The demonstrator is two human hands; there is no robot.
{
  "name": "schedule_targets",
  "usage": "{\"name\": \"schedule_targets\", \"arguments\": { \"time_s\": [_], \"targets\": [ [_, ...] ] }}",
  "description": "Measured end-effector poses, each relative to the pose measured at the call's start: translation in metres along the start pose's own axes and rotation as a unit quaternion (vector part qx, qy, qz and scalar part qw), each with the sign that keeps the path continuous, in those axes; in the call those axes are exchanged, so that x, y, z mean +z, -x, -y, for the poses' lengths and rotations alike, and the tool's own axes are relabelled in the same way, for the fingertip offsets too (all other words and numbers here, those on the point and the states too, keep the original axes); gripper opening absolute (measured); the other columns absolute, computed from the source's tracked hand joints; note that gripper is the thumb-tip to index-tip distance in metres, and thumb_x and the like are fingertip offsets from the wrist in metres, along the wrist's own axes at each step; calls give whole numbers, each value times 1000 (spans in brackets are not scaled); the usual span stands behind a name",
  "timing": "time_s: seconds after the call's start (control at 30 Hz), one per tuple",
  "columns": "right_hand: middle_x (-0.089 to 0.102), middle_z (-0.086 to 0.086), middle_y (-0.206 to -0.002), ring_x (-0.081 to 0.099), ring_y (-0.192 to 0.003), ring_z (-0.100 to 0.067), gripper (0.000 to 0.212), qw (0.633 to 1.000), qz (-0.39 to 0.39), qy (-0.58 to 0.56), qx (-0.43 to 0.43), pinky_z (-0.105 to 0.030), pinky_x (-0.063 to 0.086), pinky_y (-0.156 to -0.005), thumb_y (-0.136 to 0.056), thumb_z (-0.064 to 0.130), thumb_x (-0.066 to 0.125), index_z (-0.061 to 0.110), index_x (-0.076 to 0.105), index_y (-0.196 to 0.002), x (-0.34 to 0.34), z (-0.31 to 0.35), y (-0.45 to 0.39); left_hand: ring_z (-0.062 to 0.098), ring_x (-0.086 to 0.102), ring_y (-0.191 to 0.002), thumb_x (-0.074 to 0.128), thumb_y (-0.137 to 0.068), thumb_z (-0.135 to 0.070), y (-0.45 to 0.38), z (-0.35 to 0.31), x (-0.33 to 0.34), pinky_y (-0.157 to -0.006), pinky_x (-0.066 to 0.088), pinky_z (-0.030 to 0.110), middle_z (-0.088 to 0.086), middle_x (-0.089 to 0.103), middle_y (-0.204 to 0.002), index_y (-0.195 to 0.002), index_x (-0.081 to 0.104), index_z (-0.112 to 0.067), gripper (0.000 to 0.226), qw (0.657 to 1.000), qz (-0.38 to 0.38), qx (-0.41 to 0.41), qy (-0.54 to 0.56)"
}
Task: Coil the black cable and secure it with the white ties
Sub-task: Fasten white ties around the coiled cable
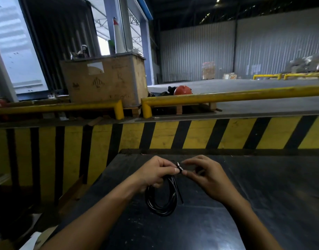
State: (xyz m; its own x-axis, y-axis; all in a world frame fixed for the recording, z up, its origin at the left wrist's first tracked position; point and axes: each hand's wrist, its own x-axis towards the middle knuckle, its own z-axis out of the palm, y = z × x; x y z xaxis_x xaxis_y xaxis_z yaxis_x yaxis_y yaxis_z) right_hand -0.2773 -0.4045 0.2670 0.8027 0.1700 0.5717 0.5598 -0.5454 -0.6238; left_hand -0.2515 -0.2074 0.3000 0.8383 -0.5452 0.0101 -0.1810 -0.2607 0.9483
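The black cable [161, 199] hangs as a coil of several loops over the dark table [263, 195]. My left hand [155, 173] pinches the top of the coil between thumb and fingers. A small white tie [179, 167] sits at that pinch point, wrapped at the coil's top. My right hand [207, 175] holds the tie's other side, fingertips touching it. One loose cable end hangs down at the coil's right side.
A yellow-and-black striped dock wall [173, 134] rises just behind the table. Yellow guard rails [227, 96], a wooden crate [108, 80] and an orange helmet [182, 90] stand on the platform above.
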Motion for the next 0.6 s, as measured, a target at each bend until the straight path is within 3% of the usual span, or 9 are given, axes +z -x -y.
{"name": "schedule_targets", "arguments": {
  "time_s": [0.13,0.27,0.43,0.53,0.6],
  "targets": [
    [61,12,-93,58,-84,0,12,999,-3,34,-33,-11,47,-70,-84,27,68,26,72,-95,-1,3,1,1,29,-27,54,-92,-11,2,-7,3,-28,21,14,-14,57,-42,-102,67,1,20,1000,20,8,-1],
    [62,8,-86,59,-78,-3,8,998,-49,13,-33,-9,44,-63,-88,17,63,18,71,-88,4,2,2,4,29,-29,57,-90,-11,2,-10,6,-30,20,18,-10,49,-40,-91,69,-2,15,1000,4,4,-13],
    [64,-6,-79,60,-67,-16,14,979,-197,4,56,-29,50,-58,-93,12,55,10,65,-84,1,-5,-7,8,29,-31,60,-89,-11,4,-11,10,-32,21,19,-2,43,-46,-83,70,-6,13,999,-26,21,-24],
    [65,-9,-78,62,-62,-10,16,974,-213,-28,73,-15,49,-50,-95,15,52,10,64,-87,-6,-6,-8,10,29,-33,60,-88,-11,5,-6,9,-34,21,20,2,39,-49,-85,70,-2,13,997,-61,30,-39],
    [63,-3,-75,63,-66,-4,13,977,-207,-20,46,-13,50,-52,-94,17,52,15,61,-86,-7,-2,-5,11,30,-33,62,-87,-11,4,-4,8,-35,20,21,1,40,-47,-86,70,-1,13,994,-94,41,-34]
  ]
}}
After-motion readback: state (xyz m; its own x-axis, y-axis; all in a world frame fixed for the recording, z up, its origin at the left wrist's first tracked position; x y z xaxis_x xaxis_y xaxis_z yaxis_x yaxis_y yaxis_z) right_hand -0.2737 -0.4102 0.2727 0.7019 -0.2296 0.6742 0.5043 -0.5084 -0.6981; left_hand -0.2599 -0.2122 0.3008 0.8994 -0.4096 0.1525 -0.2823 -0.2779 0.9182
